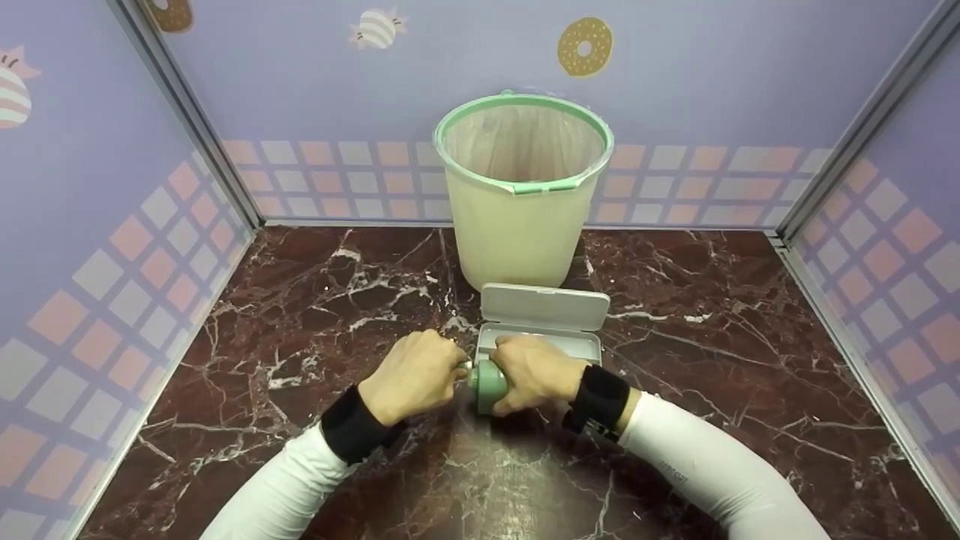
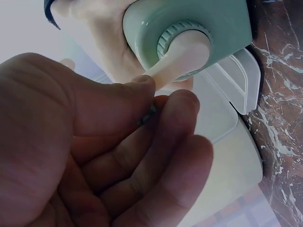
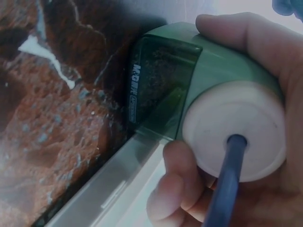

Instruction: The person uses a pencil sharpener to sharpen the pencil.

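My right hand [image 1: 536,369] grips a green hand-crank pencil sharpener [image 1: 491,388] from its right side and keeps it on the table. A dark pencil [image 3: 226,187] sticks out of the hole in the sharpener's round pale face [image 3: 208,123]. Shavings show behind its dark clear drawer [image 3: 158,87]. On the opposite side, my left hand [image 1: 415,373] pinches the end of the cream crank [image 2: 182,56] between thumb and forefinger, the other fingers curled below. The crank's tip is hidden by the fingers. Just behind the right hand lies a grey pencil case [image 1: 545,307] with its lid raised.
A pale bin [image 1: 517,232] with a green rim and a clear liner stands behind the case, close to the back wall. Patterned panels [image 1: 97,300] enclose the dark marble-look table [image 1: 337,292] at the left, back and right.
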`<state>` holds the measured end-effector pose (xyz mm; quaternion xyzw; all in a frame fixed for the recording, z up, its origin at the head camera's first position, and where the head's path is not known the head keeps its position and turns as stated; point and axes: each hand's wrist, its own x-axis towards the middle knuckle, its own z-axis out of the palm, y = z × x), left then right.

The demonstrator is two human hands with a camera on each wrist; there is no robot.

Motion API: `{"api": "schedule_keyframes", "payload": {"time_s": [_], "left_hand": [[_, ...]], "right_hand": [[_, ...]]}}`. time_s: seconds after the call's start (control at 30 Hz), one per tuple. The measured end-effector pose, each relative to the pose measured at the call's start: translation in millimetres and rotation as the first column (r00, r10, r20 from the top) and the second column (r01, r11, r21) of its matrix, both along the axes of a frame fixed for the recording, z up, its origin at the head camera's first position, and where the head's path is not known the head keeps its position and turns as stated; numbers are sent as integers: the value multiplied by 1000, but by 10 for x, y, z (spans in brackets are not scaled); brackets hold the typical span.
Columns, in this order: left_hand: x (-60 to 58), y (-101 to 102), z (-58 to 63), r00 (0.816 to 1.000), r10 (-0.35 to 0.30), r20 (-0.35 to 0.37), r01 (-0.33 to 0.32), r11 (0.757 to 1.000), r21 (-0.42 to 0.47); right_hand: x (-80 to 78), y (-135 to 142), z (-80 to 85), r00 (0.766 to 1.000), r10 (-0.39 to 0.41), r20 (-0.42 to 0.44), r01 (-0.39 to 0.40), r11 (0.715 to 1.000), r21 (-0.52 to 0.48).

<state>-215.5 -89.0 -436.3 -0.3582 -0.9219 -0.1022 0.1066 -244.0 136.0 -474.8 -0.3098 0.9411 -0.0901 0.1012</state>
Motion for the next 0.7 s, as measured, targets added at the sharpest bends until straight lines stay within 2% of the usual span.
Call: {"api": "schedule_keyframes", "payload": {"time_s": [0.47, 0.7], "left_hand": [[90, 3, 64, 998, -67, 0, 67, 995, -71], [147, 0, 21, 995, -100, 12, 100, 991, -88]], "right_hand": [[-3, -14, -4, 1000, -13, 4, 13, 1000, 16], [2, 0, 1, 1000, -11, 13, 11, 1000, -7]]}}
